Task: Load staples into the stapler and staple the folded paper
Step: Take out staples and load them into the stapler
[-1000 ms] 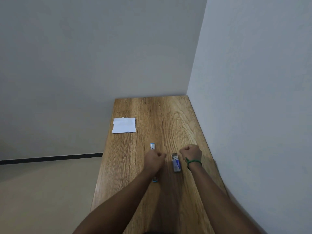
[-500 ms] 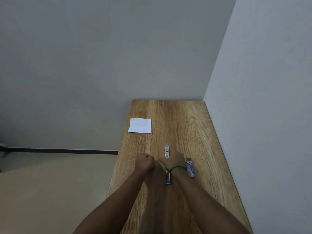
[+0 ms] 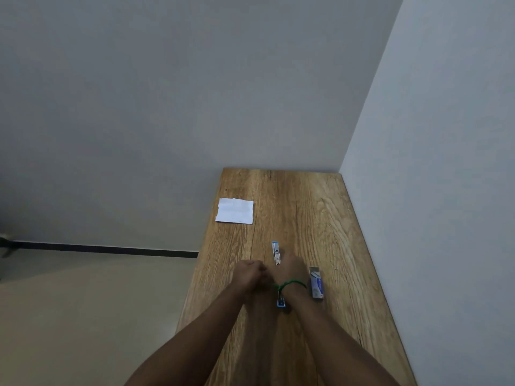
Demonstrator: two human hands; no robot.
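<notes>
A blue and silver stapler (image 3: 276, 253) lies opened out flat along the wooden table (image 3: 306, 213). Its far metal end and its near blue end show; the middle is hidden. My right hand (image 3: 289, 271), with a green band at the wrist, is closed down over that middle part. My left hand (image 3: 248, 274) is a closed fist just left of it, touching the right hand; nothing shows in it. An open staple box (image 3: 316, 282) lies right of my right wrist. The folded white paper (image 3: 235, 210) rests at the table's far left edge.
The table is narrow, with a grey wall along its right side and another at its far end. Its left edge drops to a beige floor (image 3: 83, 316).
My right hand has moved left from beside the staple box onto the stapler. My left hand has come off the stapler and shifted left. The view has also turned a little to the left.
</notes>
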